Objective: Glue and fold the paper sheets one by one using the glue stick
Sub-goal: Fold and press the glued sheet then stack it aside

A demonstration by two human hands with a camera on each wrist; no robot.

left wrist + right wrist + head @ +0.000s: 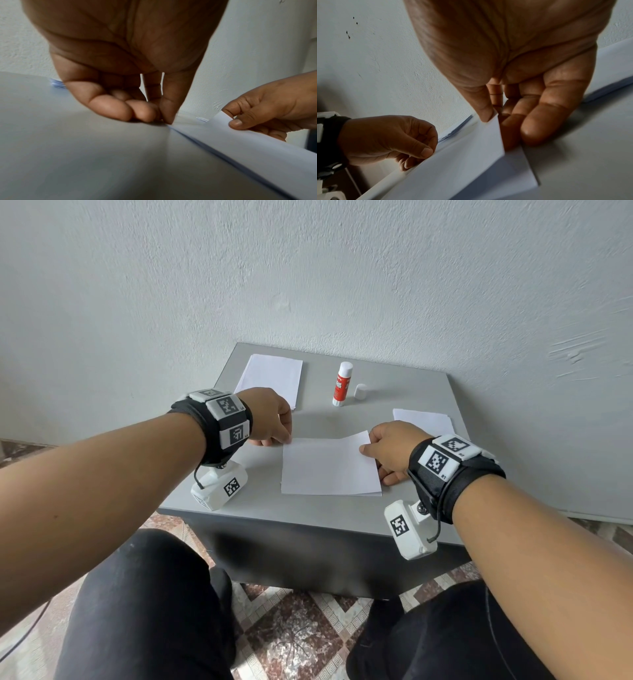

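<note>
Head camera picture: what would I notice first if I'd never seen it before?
Two hands meet over a white paper sheet in the middle of the grey table: the left hand pinches its far left corner, the right hand lifts the far right corner. Behind them stands an uncapped glue stick, its cap beside it.

Plain domestic-looking room corner with a small work surface.

A low matte grey box-shaped table (394, 508) stands against a rough white plastered wall (308, 268), which bears trowel marks to the table's right. Below and in front of the table lies a patterned floor of reddish-brown marbled tiles with cream key-pattern borders (308, 628). Nothing shows more closely whether this is a home or another kind of room.
</note>
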